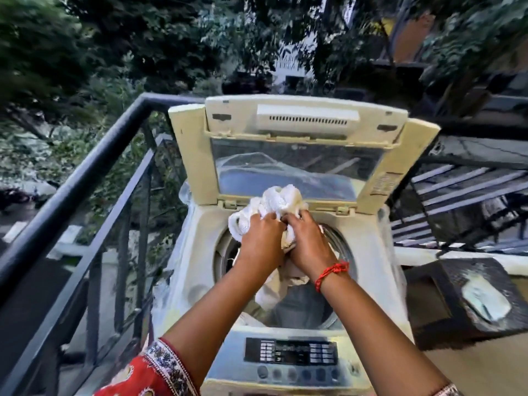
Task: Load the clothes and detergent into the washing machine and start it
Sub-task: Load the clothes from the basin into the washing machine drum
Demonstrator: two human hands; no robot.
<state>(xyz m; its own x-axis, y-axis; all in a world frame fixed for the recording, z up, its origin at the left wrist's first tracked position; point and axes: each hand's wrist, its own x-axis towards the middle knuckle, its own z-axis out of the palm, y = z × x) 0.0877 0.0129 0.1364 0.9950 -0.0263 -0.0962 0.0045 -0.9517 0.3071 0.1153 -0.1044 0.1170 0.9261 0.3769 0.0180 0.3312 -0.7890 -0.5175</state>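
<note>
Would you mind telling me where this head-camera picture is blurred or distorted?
Head view: wide-angle bending curves the railing; trees at the upper left smear with blur; the hands, left hand and right hand, and the white cloth are fairly sharp; soft daylight, no harsh glare.

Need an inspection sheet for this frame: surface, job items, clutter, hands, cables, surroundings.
Surface: top-loading washing machine, cream, stained top deck; lid raised; control panel at the near edge.
Job's things: white cloth bunched above the drum opening, its lower part hanging into the drum; pale clothes already inside. Detergent: nothing seen.
Clutter: dark box right of the machine with a pale object on top; clear plastic sheet behind the lid.
Hands: left hand and right hand both grip the white cloth; red thread on the right wrist.
Cables: nothing seen.
Surroundings: black metal railing on the left, trees beyond, metal slats on the right.
</note>
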